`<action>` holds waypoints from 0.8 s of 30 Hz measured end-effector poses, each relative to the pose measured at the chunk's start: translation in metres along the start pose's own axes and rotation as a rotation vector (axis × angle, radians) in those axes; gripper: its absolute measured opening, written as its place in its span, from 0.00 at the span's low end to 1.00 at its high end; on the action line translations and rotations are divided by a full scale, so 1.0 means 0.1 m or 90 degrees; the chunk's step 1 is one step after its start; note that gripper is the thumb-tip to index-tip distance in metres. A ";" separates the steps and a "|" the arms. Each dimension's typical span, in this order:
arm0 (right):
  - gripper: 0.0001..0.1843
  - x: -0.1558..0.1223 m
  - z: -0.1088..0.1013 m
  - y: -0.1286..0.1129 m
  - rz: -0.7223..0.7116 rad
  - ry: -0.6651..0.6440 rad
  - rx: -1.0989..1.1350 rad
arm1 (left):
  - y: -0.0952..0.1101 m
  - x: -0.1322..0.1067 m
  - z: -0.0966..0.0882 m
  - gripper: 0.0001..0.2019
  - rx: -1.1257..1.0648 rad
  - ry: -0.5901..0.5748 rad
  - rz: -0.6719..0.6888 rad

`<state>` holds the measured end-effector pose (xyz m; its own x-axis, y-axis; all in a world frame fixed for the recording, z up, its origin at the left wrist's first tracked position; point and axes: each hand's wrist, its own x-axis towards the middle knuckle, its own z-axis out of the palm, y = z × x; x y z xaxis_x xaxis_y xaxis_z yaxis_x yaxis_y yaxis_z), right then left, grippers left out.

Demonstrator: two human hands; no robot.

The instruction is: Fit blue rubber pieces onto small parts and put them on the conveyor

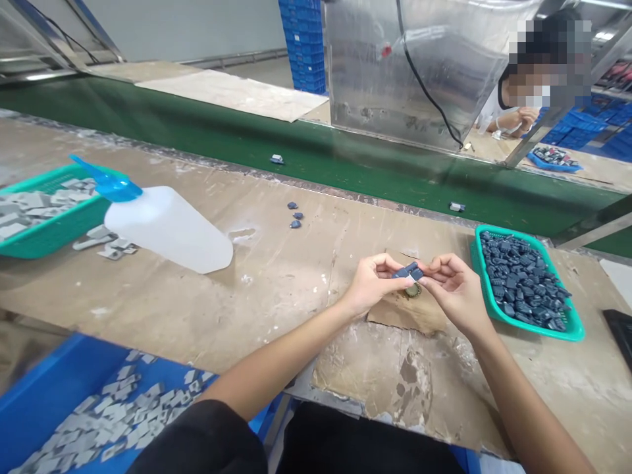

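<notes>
Over the worktable, my left hand point(368, 284) and my right hand point(457, 289) meet fingertip to fingertip, both closed in a pinch. Between them is a small dark blue-grey plastic piece point(407, 270) with a light part at its lower edge. Whether it is one piece or two pressed together I cannot tell. Just below the fingers, a small round brass-coloured disc point(413, 290) lies on a torn cardboard patch point(405, 317). Right of my right hand stands a green basket point(536, 330) full of similar dark pieces point(521, 280).
A white squeeze bottle point(168, 227) with a blue nozzle stands left, by a green basket point(47, 238) of light grey pieces. Several dark pieces point(295, 224) lie mid-table. A green conveyor belt point(360, 168) crosses behind. A blue bin point(44, 375) sits lower left. Another person point(513, 118) sits beyond the belt.
</notes>
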<state>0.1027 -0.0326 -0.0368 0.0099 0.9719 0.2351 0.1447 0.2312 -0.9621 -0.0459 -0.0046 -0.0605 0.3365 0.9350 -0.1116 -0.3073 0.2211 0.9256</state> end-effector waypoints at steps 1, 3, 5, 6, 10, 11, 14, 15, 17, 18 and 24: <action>0.12 -0.01 0.00 0.00 -0.003 0.001 0.000 | 0.00 0.00 0.01 0.16 -0.002 0.001 0.007; 0.11 -0.01 0.00 0.00 -0.014 -0.009 -0.003 | 0.02 0.00 0.01 0.16 0.001 0.001 0.018; 0.12 0.00 -0.02 -0.02 -0.035 -0.052 -0.018 | 0.06 0.00 0.01 0.15 0.013 -0.005 0.022; 0.15 0.00 -0.03 -0.04 -0.054 -0.082 -0.051 | 0.08 0.00 0.01 0.15 0.018 -0.008 0.025; 0.26 0.04 -0.07 -0.12 -0.182 -0.157 -0.438 | 0.15 -0.05 0.05 0.15 0.041 -0.017 0.059; 0.23 0.04 -0.07 -0.12 -0.218 -0.157 -0.547 | 0.16 -0.07 0.06 0.15 0.047 -0.020 0.064; 0.13 0.05 -0.05 -0.10 -0.323 -0.138 -0.741 | 0.15 -0.15 0.11 0.16 0.059 -0.033 0.042; 0.12 0.05 -0.04 -0.09 -0.347 -0.137 -0.771 | 0.13 -0.17 0.12 0.16 0.059 -0.038 0.026; 0.14 0.03 -0.05 -0.08 -0.361 -0.169 -0.807 | 0.09 -0.19 0.15 0.17 0.056 -0.045 0.001; 0.15 0.01 -0.06 -0.08 -0.347 -0.193 -0.817 | 0.07 -0.19 0.17 0.17 0.060 -0.046 -0.003; 0.18 0.18 -0.14 -0.22 -0.125 -0.224 -0.811 | 0.36 -0.33 0.29 0.12 0.252 -0.020 0.189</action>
<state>0.1139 -0.0210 -0.0097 -0.3435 0.9315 0.1199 0.9327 0.3533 -0.0723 -0.0421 -0.0358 -0.0128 0.3147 0.9314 0.1829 -0.0350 -0.1812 0.9828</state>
